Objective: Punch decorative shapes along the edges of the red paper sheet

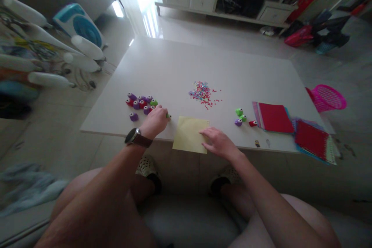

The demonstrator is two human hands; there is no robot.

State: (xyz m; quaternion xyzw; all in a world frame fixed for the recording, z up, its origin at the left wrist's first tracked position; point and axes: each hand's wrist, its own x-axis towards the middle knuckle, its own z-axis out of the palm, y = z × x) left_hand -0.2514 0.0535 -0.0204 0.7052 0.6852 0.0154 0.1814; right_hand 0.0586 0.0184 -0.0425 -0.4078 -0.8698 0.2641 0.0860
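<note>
My left hand [157,120], with a watch on its wrist, is closed round a small green craft punch [169,116] at the table's near edge; the fingers cover most of it. Left of it and behind it stand several purple, red and green punches [136,104]. My right hand [216,141] grips the right edge of a square sheet of yellow paper [188,135], whose near side juts over the table edge. Beyond the paper lies a scattered heap of tiny coloured paper cut-outs [201,92].
On the right of the white table [232,66] are a few more punches [240,116], a stack of coloured paper [274,117] and a second stack [312,139] reaching over the edge. Two small objects [257,143] lie near the front edge. A pink basket [329,97] stands beyond the right end.
</note>
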